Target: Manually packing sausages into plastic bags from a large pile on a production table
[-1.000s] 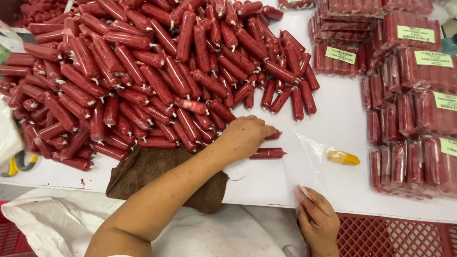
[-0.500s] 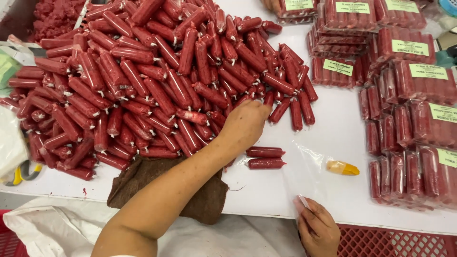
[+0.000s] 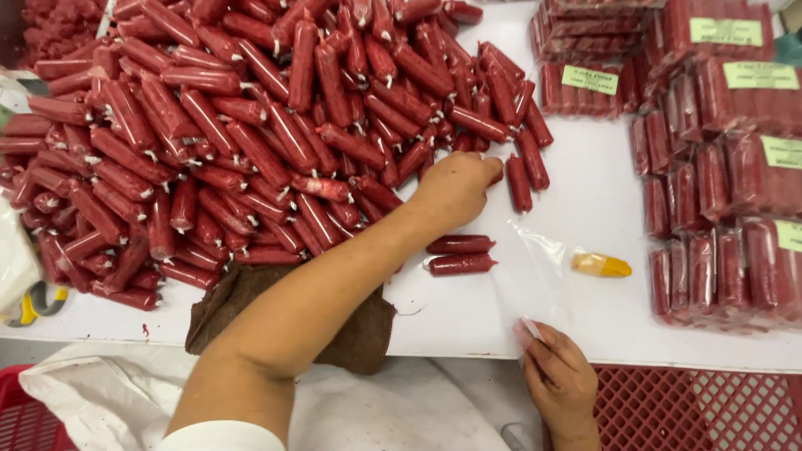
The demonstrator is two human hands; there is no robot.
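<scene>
Now left hand [image 3: 455, 188] outstretched, fingers curled onto sausage pile [image 3: 251, 125]

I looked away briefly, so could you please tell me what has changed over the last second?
The left hand moved from the table's near edge up into the sausage pile. A second loose sausage now lies beside the first. The right hand stays on the clear bag.

The left hand [image 3: 455, 188] is stretched far out in front of the person. Its bare arm is long and nearly straight, with a white sleeve near the shoulder. The fingers are curled down and closed. The right hand [image 3: 558, 380] stays close to the body, lying low and flat, with its fingertips [image 3: 528, 331] pinched together.
</scene>
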